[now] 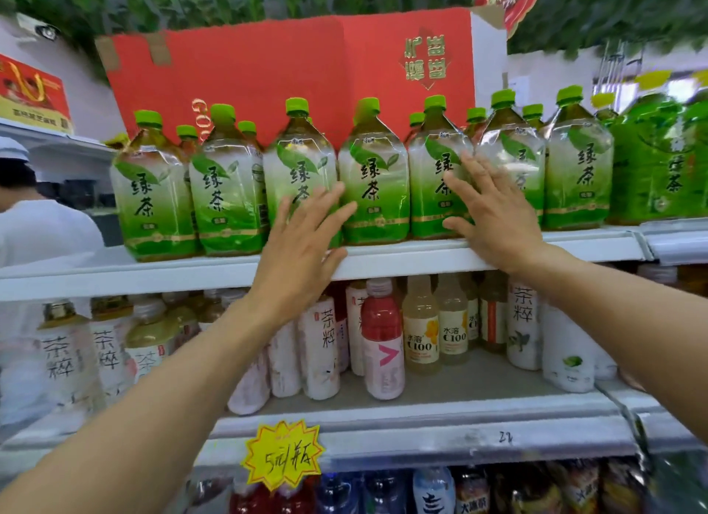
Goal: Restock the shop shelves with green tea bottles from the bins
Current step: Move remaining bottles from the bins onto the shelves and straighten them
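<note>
Large green tea bottles with green caps and green labels stand in a row along the top shelf [421,254]. My left hand [302,245] is open, its fingers spread flat against the third bottle from the left [295,157]. The fingers of my right hand [494,214], also open, rest on the fifth bottle [433,161] and the sixth bottle [513,145]. Between my hands stands a fourth bottle [373,176], untouched. Neither hand holds anything. More bottles stand in a second row behind.
A red cardboard box [268,65] stands behind the bottles. The shelf below holds white tea bottles [322,345], a red drink [381,337] and yellow C100 bottles [421,329]. A yellow price tag [283,456] hangs lower. A person in white [34,237] is at the left.
</note>
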Action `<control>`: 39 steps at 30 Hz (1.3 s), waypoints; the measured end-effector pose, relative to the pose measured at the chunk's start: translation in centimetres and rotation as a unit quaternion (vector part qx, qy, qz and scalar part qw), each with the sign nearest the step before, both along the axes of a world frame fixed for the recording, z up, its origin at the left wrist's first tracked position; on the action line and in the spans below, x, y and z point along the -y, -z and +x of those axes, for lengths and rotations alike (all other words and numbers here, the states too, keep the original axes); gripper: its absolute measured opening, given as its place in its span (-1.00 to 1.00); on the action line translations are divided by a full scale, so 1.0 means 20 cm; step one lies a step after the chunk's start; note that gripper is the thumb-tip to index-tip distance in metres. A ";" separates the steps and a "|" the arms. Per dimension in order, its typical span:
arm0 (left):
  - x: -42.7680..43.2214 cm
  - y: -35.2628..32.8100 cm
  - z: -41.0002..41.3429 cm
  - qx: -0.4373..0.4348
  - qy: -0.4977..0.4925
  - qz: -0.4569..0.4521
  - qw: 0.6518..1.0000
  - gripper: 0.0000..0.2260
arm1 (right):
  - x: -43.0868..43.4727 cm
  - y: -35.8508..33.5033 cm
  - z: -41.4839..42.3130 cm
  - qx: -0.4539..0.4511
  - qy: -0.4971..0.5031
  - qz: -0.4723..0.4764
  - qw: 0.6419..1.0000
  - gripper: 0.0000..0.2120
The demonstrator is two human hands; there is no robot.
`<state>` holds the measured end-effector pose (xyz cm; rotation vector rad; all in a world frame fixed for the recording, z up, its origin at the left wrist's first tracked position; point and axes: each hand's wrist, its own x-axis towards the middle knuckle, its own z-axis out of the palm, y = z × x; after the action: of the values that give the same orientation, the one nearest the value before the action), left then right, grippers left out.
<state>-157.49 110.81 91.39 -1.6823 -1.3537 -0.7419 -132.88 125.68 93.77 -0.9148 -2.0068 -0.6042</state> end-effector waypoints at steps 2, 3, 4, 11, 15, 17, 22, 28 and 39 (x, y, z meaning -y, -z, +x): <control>0.06 -0.04 -0.13 -0.019 -0.053 0.044 0.997 -0.41 | 0.08 0.02 -0.09 -0.026 -0.030 0.007 0.999 -0.52; 0.09 -0.07 -0.19 -0.014 -0.087 0.048 0.995 -0.37 | 0.13 0.03 -0.16 -0.033 -0.053 0.016 0.998 -0.54; 0.10 -0.10 -0.25 -0.004 -0.122 0.038 0.992 -0.32 | 0.19 0.04 -0.24 -0.038 -0.076 0.027 0.996 -0.53; 0.09 -0.12 -0.42 -0.010 -0.162 -0.012 0.987 -0.16 | 0.36 -0.05 -0.68 0.049 -0.095 0.047 0.993 -0.26; 0.13 -0.15 -0.50 0.045 -0.082 0.034 0.995 -0.23 | 0.36 0.01 -0.72 0.024 -0.111 0.023 0.993 -0.25; 0.16 -0.13 -0.59 0.092 -0.056 0.019 0.994 -0.23 | 0.35 0.02 -0.74 0.001 -0.126 0.009 0.992 -0.29; 0.15 -0.07 -0.70 0.129 -0.030 -0.075 0.988 -0.16 | 0.35 0.02 -0.77 -0.004 -0.096 0.022 0.995 -0.25; 0.10 -0.06 -0.65 0.138 -0.011 -0.042 0.989 -0.18 | 0.36 0.00 -0.79 0.020 -0.029 0.044 0.998 -0.22; 0.11 -0.10 -0.62 0.144 -0.030 -0.085 0.985 -0.23 | 0.37 -0.02 -0.83 0.015 -0.021 0.017 1.000 -0.23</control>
<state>-169.93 108.52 93.42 -1.7048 -1.7032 -0.8816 -149.51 118.32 94.14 -0.8451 -2.0325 -0.6299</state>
